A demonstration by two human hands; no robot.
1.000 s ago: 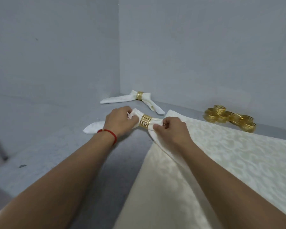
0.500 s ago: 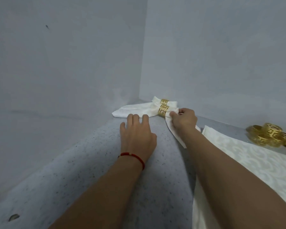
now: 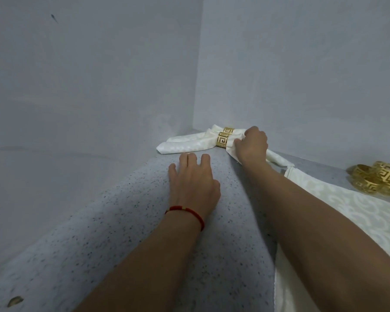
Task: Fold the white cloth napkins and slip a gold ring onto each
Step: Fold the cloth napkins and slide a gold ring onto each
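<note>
**Two ringed napkins in the corner**

Where the speckled grey table [image 3: 113,233] runs into the corner of the pale walls, the left hand [image 3: 193,183] lies palm down on the bare surface, fingers [image 3: 190,159] straight and a little spread, holding nothing; a red bracelet [image 3: 187,211] circles its wrist. Just beyond those fingertips lie two folded white napkins, side by side and touching. The near napkin [image 3: 182,146] is a long, narrow fold of patterned white cloth with its pointed end toward the left, and a gold ring [image 3: 222,140] with a cut-out key pattern cinches it near the middle. The far napkin [image 3: 214,129] lies close behind it and wears its own gold ring [image 3: 228,130] of the same pattern. The right hand [image 3: 251,144] rests on the near napkin just right of its ring, fingers curled and gripping the cloth. Further right, a flat white patterned cloth [image 3: 347,210] is spread on the table, with a heap of loose gold rings [image 3: 376,179] beyond it.
</note>
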